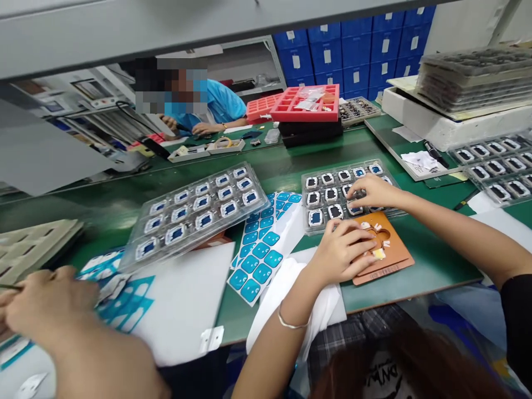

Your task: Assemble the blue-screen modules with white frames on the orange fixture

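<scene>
My left hand [344, 252], with a thin bracelet at the wrist, lies with its fingers spread over the left side of an orange fixture block [393, 260]. The block has a round recess and small white and yellow pieces. My right hand [374, 193] reaches over a clear plastic tray [308, 220] filled with small white-framed parts [331, 194]. Its bent fingertips come down on the parts at the tray's middle; what they pinch, if anything, is hidden. Sheets of blue rounded stickers [261, 255] lie left of my left hand, beside a white cloth [274, 299].
Another clear tray [195, 202] of similar parts stands at left. A co-worker's blurred hand [50, 305] is at lower left; another person in blue [226, 105] works across the bench. Red trays [307, 102], more parts trays [496, 166] and a white foam box [411, 111] surround the area.
</scene>
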Demonstrator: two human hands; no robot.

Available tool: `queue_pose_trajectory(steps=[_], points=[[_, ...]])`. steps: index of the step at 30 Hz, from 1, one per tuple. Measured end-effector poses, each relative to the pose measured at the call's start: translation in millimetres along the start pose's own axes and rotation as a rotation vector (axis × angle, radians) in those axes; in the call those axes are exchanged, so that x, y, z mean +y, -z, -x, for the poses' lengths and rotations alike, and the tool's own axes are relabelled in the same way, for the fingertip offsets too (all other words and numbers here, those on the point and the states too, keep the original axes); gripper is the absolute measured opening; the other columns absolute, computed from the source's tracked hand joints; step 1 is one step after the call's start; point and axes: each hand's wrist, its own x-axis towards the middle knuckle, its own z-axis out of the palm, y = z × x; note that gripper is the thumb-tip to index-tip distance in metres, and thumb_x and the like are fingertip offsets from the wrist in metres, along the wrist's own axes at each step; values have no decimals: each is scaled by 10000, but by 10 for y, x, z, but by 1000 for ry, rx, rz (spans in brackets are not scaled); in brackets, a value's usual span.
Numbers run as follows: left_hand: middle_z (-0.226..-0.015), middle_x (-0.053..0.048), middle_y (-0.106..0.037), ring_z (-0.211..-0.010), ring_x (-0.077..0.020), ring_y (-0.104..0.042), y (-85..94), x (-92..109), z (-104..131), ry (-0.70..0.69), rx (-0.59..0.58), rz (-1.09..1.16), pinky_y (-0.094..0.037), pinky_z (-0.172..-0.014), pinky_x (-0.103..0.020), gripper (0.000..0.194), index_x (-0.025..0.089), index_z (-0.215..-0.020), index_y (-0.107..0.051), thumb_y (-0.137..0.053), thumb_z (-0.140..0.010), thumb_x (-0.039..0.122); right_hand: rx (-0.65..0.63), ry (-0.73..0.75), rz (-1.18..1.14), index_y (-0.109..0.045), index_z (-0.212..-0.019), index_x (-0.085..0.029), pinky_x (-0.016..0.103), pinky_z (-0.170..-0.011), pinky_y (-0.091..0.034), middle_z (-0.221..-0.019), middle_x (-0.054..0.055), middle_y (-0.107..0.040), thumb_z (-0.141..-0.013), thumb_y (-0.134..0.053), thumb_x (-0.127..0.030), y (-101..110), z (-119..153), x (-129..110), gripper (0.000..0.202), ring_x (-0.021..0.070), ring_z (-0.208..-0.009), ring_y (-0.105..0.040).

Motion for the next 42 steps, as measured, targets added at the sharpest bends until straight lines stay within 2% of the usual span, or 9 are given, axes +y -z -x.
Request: queue_pose_trajectory(steps=[3, 5, 9, 13, 17, 24, 29, 36, 42], points=[[-1115, -36, -738, -1117, -242, -582, -36, 9, -7, -7, -1, 36, -378, -928, -416, 301, 181, -1095, -690, -479, -997, 371, -22, 133, 53, -758, -926, -201, 375, -903, -365, -985, 30, -736, -854, -705, -324, 48, -195, -413, 152, 248, -949, -596], [-1112, -44, -739, -1147, -241, -584, -62, 11, -7, -17, -1, 66, -392, -985, -412, 316, 163, -1089, -693, -457, -1004, 354, -151, 288, 57, -755, -945, -196, 336, -833, -376, -950, 25, -729, -870, -684, -287, 1, -355, -770, 137, 216, -894, -600], [-1131, -69, -728, -1087, -233, -628, -103, 15, 17, 15, 1, 118, -443, -988, -383, 361, 151, -1093, -701, -420, -1014, 363, -538, 438, 102, -717, -1109, -167, 280, -673, -351, -978, 48, -694, -859, -715, -230, -312, -680, -1429, 258, 191, -870, -585], [-1004, -78, -745, -935, -234, -670, -121, 31, 44, 143, -29, 203, -503, -842, -351, 358, 162, -990, -719, -438, -998, 384, -632, 419, 93, -672, -1173, -120, 262, -622, -335, -1088, 85, -654, -787, -799, -223, -688, -925, -1706, 419, 203, -903, -574], [-766, -67, -702, -743, -202, -646, -109, 53, 48, 261, -91, 287, -500, -691, -303, 349, 137, -805, -691, -499, -968, 378, -655, 389, 21, -660, -1096, -119, 237, -610, -345, -1038, 48, -633, -695, -851, -154, -913, -1056, -1690, 446, 174, -856, -551], [-769, -65, -706, -726, -189, -645, -110, 58, 55, 267, -83, 362, -500, -663, -284, 295, 137, -850, -712, -509, -959, 320, -662, 338, -130, -594, -837, -148, 233, -604, -335, -875, -12, -577, -609, -879, -113, -1089, -1149, -1604, 366, 154, -793, -503], [-803, -65, -736, -748, -196, -669, -117, 41, 60, 241, -97, 315, -515, -708, -298, 301, 150, -899, -733, -500, -965, 328, -656, 367, -258, -539, -691, -157, 228, -601, -339, -711, -49, -547, -648, -811, -54, -1082, -1118, -1576, 294, 130, -710, -496], [-1146, -63, -728, -1104, -235, -649, -34, 35, 26, 106, -69, 168, -489, -992, -387, 304, 180, -1094, -711, -468, -992, 330, -473, 416, -437, -526, -781, -162, 196, -654, -401, -745, -65, -558, -683, -765, -12, -533, -843, -1442, 299, 97, -714, -527], [-1014, -62, -755, -981, -211, -656, -1, 19, -3, -11, 94, 55, -536, -841, -363, 185, 165, -956, -715, -563, -937, 268, 151, 583, -488, -640, -799, -175, 272, -716, -452, -832, 14, -639, -849, -555, -109, 80, 13, -681, 119, 138, -768, -570]])
